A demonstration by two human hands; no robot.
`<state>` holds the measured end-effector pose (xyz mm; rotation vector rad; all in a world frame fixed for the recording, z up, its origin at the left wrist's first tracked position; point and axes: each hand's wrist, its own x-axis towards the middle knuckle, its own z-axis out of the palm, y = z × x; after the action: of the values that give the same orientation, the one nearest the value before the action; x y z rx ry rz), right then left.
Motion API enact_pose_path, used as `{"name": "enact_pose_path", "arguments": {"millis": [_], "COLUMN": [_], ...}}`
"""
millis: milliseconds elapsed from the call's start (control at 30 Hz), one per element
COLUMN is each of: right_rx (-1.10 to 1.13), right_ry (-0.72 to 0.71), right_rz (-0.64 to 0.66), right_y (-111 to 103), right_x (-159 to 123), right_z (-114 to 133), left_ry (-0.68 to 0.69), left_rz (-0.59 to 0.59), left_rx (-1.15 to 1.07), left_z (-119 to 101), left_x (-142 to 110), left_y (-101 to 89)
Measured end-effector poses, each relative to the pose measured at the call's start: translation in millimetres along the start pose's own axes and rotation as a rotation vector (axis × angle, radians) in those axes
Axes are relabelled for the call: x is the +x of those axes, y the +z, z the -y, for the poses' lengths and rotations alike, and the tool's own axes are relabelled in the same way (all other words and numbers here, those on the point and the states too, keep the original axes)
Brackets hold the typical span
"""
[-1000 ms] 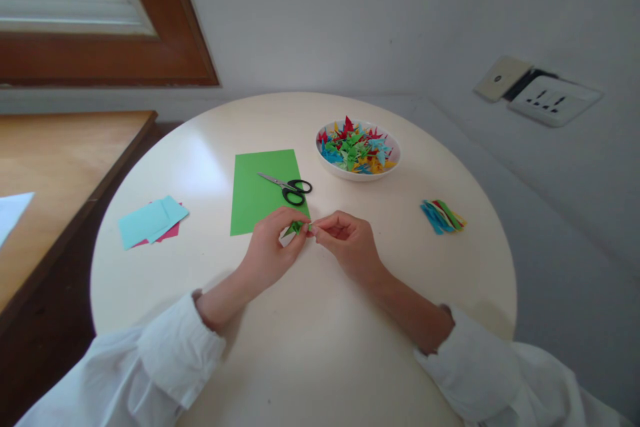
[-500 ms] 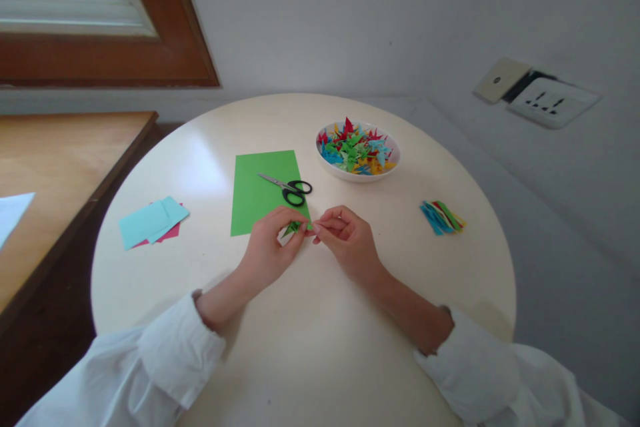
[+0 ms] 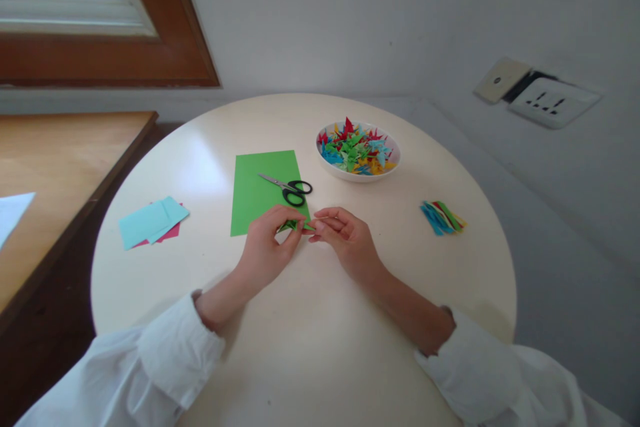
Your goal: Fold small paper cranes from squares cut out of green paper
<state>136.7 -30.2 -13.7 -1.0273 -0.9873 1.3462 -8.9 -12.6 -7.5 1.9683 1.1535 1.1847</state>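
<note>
A small folded green paper piece (image 3: pixel 296 225) is pinched between my two hands over the round cream table (image 3: pixel 310 347). My left hand (image 3: pixel 267 248) closes on its left side with thumb and fingers. From the right, my right hand (image 3: pixel 345 240) pinches its right tip, fingers curled. Most of the piece is hidden by my fingers. Just behind my hands lies a green paper sheet (image 3: pixel 260 193) with black-handled scissors (image 3: pixel 289 187) resting on its right part.
A white bowl (image 3: pixel 358 173) full of small coloured folded paper shapes stands behind right. Coloured paper strips (image 3: pixel 442 216) lie at the right. Light blue and pink sheets (image 3: pixel 153 221) lie at the left. A wooden ledge (image 3: pixel 55 173) borders the left, a wall socket (image 3: pixel 553 101) the right.
My right hand has shifted slightly left and its fingers have closed further on the green piece's tip. My left hand has barely moved.
</note>
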Motion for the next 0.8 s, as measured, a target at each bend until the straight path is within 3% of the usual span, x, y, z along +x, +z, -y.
{"name": "enact_pose_path", "arguments": {"millis": [800], "right_rx": [-0.074], "right_ry": [-0.045], "right_rz": [-0.045], "right_y": [-0.5], "right_x": [0.6], "right_z": [0.2], "left_ry": [0.053], "left_rz": [-0.019], "left_rx": [0.022], "left_z": [-0.1], "left_x": [-1.0], "left_y": [1.9]}}
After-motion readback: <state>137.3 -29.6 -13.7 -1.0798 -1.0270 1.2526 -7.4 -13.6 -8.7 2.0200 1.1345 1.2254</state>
